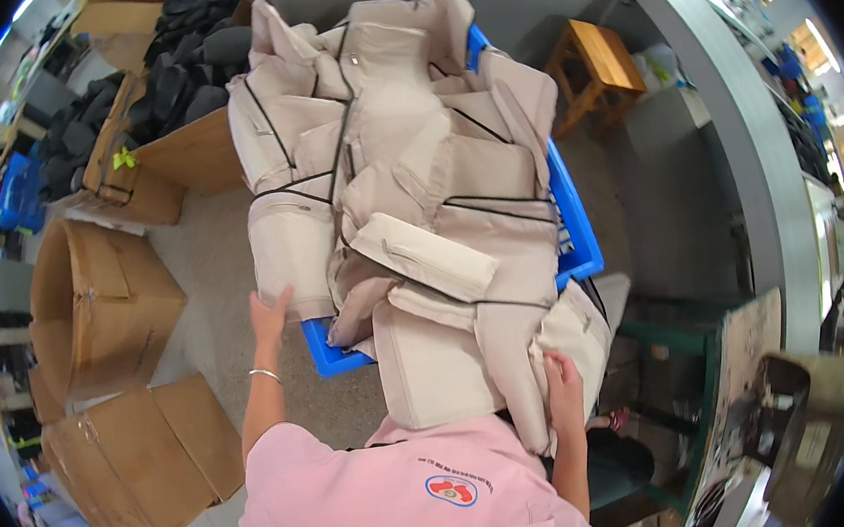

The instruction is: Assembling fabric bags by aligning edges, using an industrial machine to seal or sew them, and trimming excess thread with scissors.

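Note:
A heap of beige fabric covers (pixel 389 116) with black elastic straps and short zippers fills and overhangs a blue plastic crate (pixel 579 220). My left hand (pixel 272 315) is at the lower left corner of a flat beige piece (pixel 293 255), its thumb and fingers apart. On the near right, my right hand (pixel 563 387) is closed on the edge of a beige fabric cover (pixel 571 336) that droops over the crate's near side toward my body. Part of that hand's grip is hidden by the folds. Another beige panel (pixel 431 368) hangs against my pink shirt.
Open cardboard boxes (pixel 109 301) stand on the floor at the left, one farther back holding dark padded pieces (pixel 180 84). A wooden stool (pixel 591 73) is at the back right. A grey metal frame (pixel 732 136) and a green-legged table (pixel 729 387) line the right side.

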`<state>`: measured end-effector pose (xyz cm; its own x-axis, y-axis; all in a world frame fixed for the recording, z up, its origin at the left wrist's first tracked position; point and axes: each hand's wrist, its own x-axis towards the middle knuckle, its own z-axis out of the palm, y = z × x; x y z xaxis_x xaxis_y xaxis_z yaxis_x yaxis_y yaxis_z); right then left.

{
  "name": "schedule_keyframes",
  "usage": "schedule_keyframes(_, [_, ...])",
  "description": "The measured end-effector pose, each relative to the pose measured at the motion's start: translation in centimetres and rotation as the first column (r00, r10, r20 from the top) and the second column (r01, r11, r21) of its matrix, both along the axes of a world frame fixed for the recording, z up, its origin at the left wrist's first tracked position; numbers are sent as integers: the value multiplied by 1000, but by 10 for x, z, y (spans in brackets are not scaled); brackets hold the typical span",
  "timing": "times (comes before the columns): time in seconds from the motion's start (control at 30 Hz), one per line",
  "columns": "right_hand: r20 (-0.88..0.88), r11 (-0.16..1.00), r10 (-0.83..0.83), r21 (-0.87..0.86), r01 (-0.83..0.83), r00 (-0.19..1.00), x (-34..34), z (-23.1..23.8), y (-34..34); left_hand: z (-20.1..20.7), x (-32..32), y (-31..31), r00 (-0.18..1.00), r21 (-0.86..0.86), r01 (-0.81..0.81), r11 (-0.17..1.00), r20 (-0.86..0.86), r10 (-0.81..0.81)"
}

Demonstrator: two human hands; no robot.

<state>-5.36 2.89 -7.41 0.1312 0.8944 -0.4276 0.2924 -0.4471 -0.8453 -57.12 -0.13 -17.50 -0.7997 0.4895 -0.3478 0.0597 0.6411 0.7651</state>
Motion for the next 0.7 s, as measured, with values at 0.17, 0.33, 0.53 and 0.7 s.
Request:
schedule_keyframes(0.17, [-194,995,-89,27,96,977,5,-6,-1,-69,58,-39,970,176,144,974,170,-175])
schedule_keyframes(0.33, [141,989,-81,132,63,987,17,5,18,-85,77,-63,963,-46,53,997,267,-39])
schedule_keyframes(0.53, [415,946,-34,308,-105,909,9,2,12,-69,116,-55,953,125,-301,945,7,303])
schedule_keyframes(0.7, [431,919,13,351,-181,902,14,9,12,-53,122,-49,951,219,-262,940,-107,290])
